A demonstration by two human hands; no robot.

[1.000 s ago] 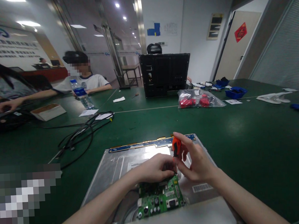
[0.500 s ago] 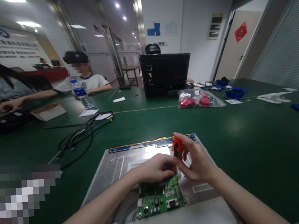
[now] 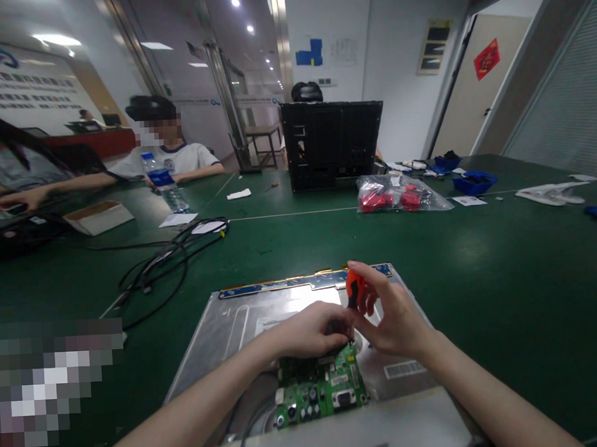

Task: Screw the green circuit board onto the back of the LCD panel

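A red-and-black screwdriver (image 3: pixel 354 288) stands almost upright, its handle between the thumb and fingers of my right hand (image 3: pixel 394 317). Its tip points down at the upper right corner of a green circuit board (image 3: pixel 315 397). My left hand (image 3: pixel 315 331) lies over the board's upper edge, fingers curled and thumb close to the screwdriver's shaft; what they pinch, if anything, is hidden. Under the board is the flat metal back of a display panel (image 3: pixel 212 341), with a narrow blue circuit strip (image 3: pixel 286 285) along its far edge. A pale metal plate (image 3: pixel 389 424) covers the near side.
Black cables (image 3: pixel 180 256) lie coiled to the left, near a water bottle (image 3: pixel 166 184) and an open box (image 3: pixel 101 218). Ahead stand a black monitor housing (image 3: pixel 333 145) and a plastic bag (image 3: pixel 402 195) with red parts. Blue trays (image 3: pixel 474 183) sit at right. Other people sit across the table.
The view has shifted slightly. Both hands stay at the same corner of the board, and the screwdriver handle looks turned a little in my right fingers.
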